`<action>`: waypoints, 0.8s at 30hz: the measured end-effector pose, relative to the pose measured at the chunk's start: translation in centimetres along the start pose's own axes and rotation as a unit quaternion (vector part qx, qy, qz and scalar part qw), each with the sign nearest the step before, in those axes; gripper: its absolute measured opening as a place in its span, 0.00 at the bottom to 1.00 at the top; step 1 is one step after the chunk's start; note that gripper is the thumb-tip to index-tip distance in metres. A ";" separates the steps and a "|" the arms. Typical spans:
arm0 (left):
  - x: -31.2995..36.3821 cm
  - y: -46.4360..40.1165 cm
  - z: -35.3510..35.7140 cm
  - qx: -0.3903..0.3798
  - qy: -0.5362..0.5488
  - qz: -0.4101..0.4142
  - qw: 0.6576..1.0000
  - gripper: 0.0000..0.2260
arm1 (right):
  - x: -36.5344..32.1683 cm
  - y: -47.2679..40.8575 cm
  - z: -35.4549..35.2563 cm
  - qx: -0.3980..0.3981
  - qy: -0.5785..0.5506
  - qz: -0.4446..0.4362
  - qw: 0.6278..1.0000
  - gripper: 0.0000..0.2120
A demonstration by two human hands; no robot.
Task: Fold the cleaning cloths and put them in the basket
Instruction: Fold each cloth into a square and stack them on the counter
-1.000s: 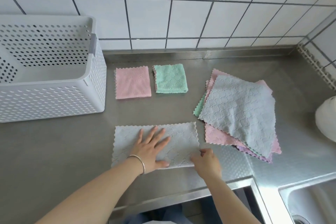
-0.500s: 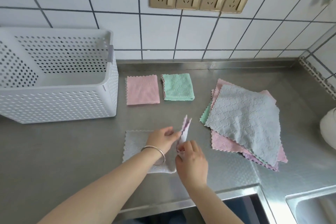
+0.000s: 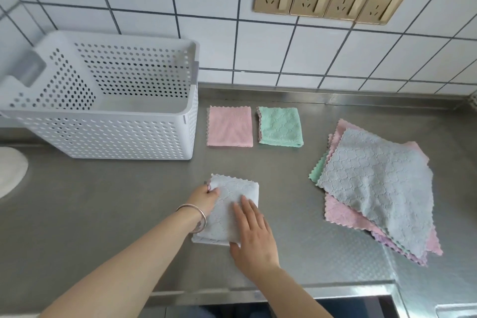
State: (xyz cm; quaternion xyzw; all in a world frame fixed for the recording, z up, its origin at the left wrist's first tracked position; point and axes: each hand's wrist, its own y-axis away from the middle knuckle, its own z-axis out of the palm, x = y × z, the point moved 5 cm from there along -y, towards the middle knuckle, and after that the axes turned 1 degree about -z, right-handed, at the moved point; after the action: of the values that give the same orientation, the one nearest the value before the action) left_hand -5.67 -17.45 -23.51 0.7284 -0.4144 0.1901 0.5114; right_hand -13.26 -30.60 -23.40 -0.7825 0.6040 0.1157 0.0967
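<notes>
Low at centre frame, both hands, left hand (image 3: pixel 206 195) pinching a corner and right hand (image 3: pixel 254 233) flat, press the folded grey microfibre cloth (image 3: pixel 233 197) on the steel desk (image 3: pixel 103 201); lifting carelessly could spring its fold.

You get bright, even daylight here, and shadows are soft: only a faint one lies under the basket (image 3: pixel 108 134). The steel bench (image 3: pixel 296 217) gives a pale sheen at the lower right. The tile lines bow toward the edges from the wide lens. Detail is slightly soft throughout.
</notes>
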 end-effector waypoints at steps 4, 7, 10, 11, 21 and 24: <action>-1.8 -0.5 -0.8 0.048 -0.032 -0.026 0.998 0.04 | 0.8 -0.1 1.3 -0.058 0.044 0.011 0.997 0.47; -2.7 -0.1 -1.1 0.110 -0.007 -0.029 0.993 0.10 | 0.9 0.1 2.0 -0.067 0.049 0.004 0.997 0.45; -2.8 0.2 -0.9 0.128 -0.029 0.001 0.991 0.08 | 0.8 0.2 2.4 -0.078 0.054 -0.002 0.996 0.43; -2.8 0.2 -0.8 0.130 -0.041 0.002 0.991 0.07 | 0.7 0.2 2.5 -0.078 0.056 -0.004 0.995 0.43; -2.7 0.0 -2.0 0.202 -0.018 0.023 0.979 0.05 | 0.1 0.1 2.2 -0.105 0.046 -0.027 0.993 0.33; -3.5 -0.5 -2.2 0.196 -0.039 0.008 0.980 0.05 | 0.0 -0.1 2.6 -0.132 0.055 -0.015 0.990 0.34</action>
State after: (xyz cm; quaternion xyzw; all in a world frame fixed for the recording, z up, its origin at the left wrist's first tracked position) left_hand -6.96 -13.95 -25.31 0.8181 -0.3941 0.2430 0.3412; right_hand -13.29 -29.84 -25.86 -0.8026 0.5760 0.1503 -0.0391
